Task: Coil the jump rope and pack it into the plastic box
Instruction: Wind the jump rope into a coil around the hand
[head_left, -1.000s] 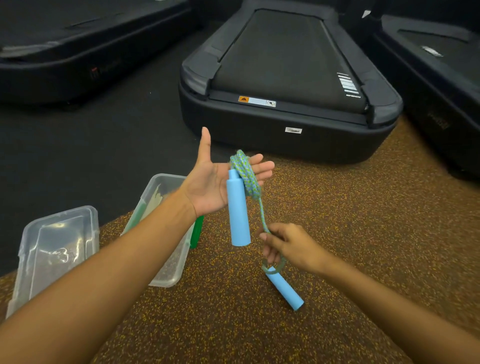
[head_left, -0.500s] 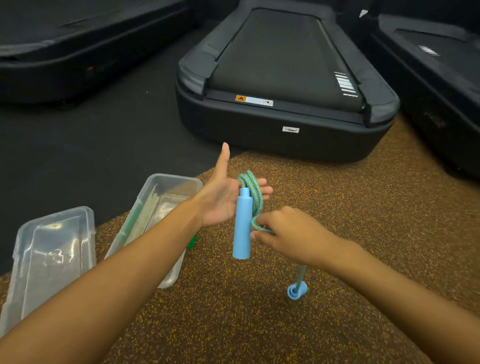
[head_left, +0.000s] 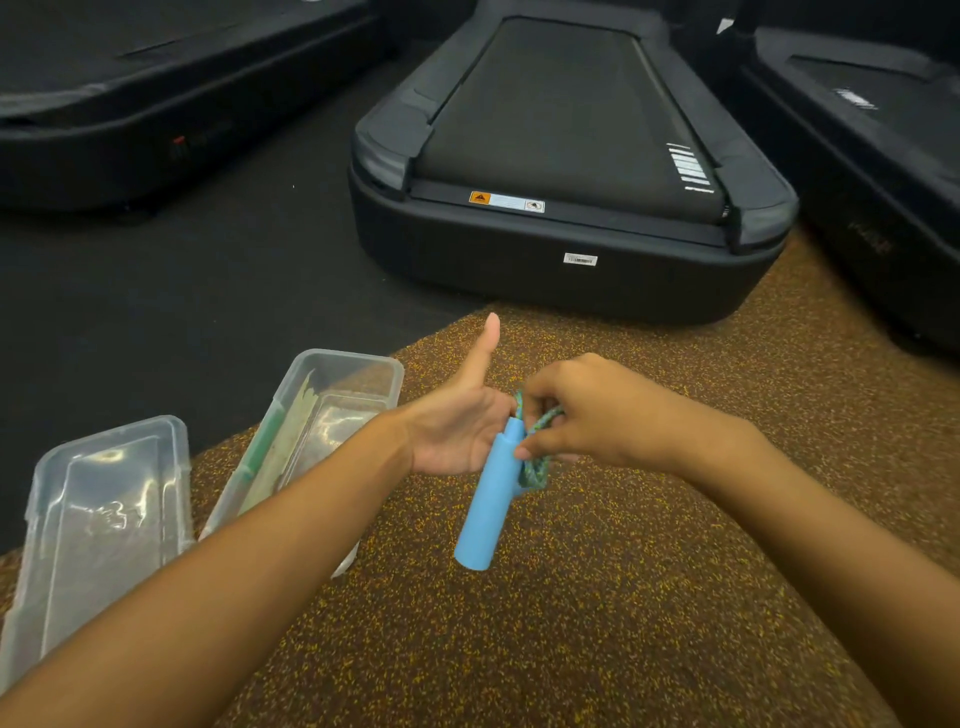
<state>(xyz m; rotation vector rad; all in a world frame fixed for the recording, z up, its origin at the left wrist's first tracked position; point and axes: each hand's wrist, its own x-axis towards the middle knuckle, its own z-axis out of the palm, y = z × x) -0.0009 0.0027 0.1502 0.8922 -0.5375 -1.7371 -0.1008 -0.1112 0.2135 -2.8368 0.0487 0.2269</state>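
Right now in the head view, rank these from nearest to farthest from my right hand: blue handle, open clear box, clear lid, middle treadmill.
From the right hand:
1. Blue cylindrical handle, touching it.
2. Open clear plastic box, left.
3. Clear plastic lid, far left.
4. Black middle treadmill, ahead.

A gym: 3 black treadmill decks stand side by side, the middle treadmill (head_left: 566, 130) nearest, on speckled rubber flooring (head_left: 597, 597) beside a dark mat (head_left: 182, 291).

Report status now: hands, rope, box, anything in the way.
Left hand open, thumb up, rope looped round its fingers. Right hand pinching rope. Blue handle dangling. Plastic box open, lid beside it. Nothing blocking.
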